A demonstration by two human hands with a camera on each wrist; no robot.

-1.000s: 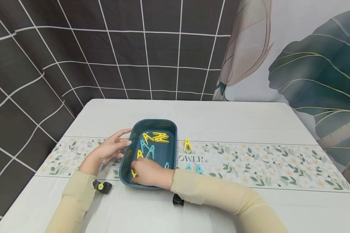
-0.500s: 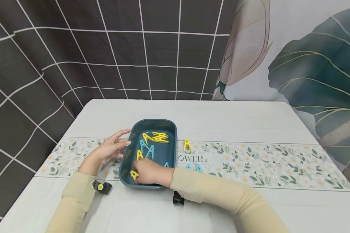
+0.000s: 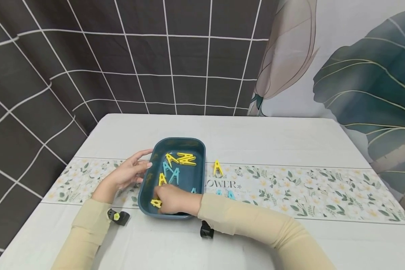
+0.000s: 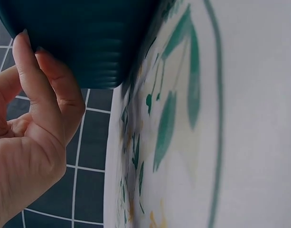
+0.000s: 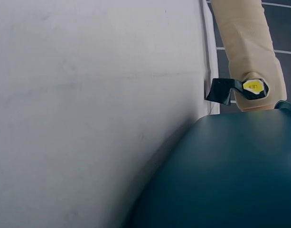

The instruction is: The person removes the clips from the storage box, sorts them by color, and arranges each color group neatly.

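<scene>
A dark teal tray (image 3: 198,139) stands on the table with several yellow and light blue clothespins inside. My right hand (image 3: 172,199) reaches into its near left corner, its fingers curled at a yellow clothespin (image 3: 156,203); the fingertips are mostly hidden by the hand. Just beyond lies another yellow clothespin (image 3: 162,179). Light blue clothespins (image 3: 174,175) lie mid-tray, and a group of yellow clothespins (image 3: 187,161) fills the far end. My left hand (image 3: 129,170) touches the tray's left side with loosely extended fingers; in the left wrist view its fingers (image 4: 45,99) rest against the outer wall.
Right of the tray, a yellow clothespin (image 3: 218,168) and two light blue clothespins (image 3: 231,195) are on the floral strip (image 3: 310,187) of the white tablecloth (image 3: 273,138). My right sleeve (image 3: 249,217) crosses the near side. A dark grid curtain (image 3: 189,56) hangs behind.
The yellow clothespin at my right fingers has turned from upright to lying more sideways. My right hand has shifted slightly right; the left hand and tray stay put.
</scene>
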